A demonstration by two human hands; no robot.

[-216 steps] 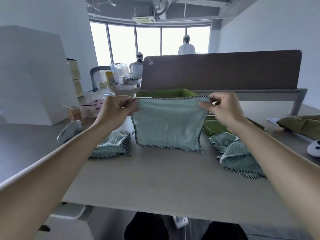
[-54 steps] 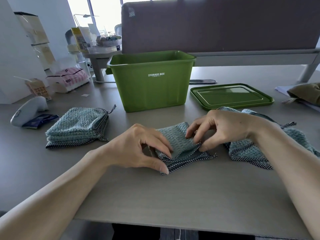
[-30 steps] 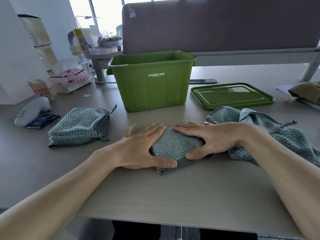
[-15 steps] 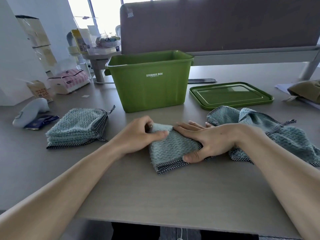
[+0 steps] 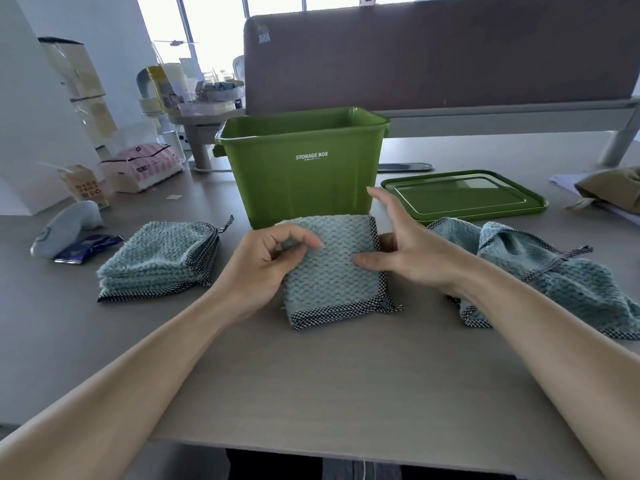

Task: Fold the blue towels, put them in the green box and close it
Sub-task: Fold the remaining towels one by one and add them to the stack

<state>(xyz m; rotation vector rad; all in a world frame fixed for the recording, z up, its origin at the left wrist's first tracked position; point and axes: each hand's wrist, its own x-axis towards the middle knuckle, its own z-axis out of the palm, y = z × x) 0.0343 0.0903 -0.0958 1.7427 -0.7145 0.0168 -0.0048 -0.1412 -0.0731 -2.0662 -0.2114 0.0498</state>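
Observation:
A folded blue towel (image 5: 334, 275) with checked trim is lifted at its far edge in front of the open green box (image 5: 301, 164). My left hand (image 5: 266, 265) pinches the towel's left side. My right hand (image 5: 408, 251) is beside its right edge with fingers spread, thumb touching the cloth. A stack of folded blue towels (image 5: 159, 261) lies to the left. Unfolded blue towels (image 5: 554, 278) lie crumpled to the right, partly under my right forearm. The green lid (image 5: 464, 197) lies flat to the right of the box.
A white device (image 5: 65, 226) and a dark blue packet (image 5: 88, 247) lie at the far left, with a small carton (image 5: 85, 185) and tissue pack (image 5: 145, 168) behind. A brown divider (image 5: 440, 60) stands behind the box. An olive cloth (image 5: 613, 190) lies far right.
The towel was held open in the air, then folded and pressed flat on the table. Now my left hand grips it and tilts it up; my right hand has lifted off and spread.

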